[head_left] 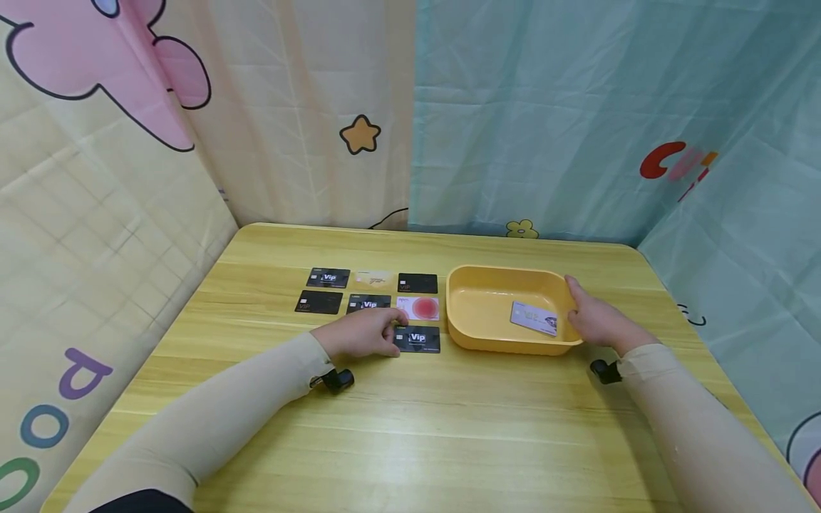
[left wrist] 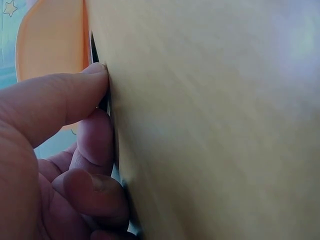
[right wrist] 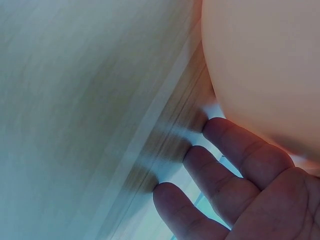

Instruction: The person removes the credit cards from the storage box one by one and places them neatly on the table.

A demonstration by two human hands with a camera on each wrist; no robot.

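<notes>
My left hand (head_left: 362,333) is at the near end of the cards, thumb and index finger pinching the left edge of a black Vip card (head_left: 420,340) that lies at the table surface. In the left wrist view the thumb and curled fingers (left wrist: 97,135) are close against the tabletop, the card a thin dark edge. My right hand (head_left: 599,313) grips the right side of a yellow plastic bin (head_left: 477,340), thumb at the rim and the other fingers (right wrist: 220,185) along the outside wall. Inside the bin, a silver card (head_left: 534,318) rests flat near the right.
Two rows of cards lie left of the bin: a black Vip card (head_left: 328,278), a pale gold card (head_left: 374,279), dark cards (head_left: 417,283) and a white card with a red circle (head_left: 418,308). Patterned curtains (head_left: 513,128) hang behind the wooden table (head_left: 449,427).
</notes>
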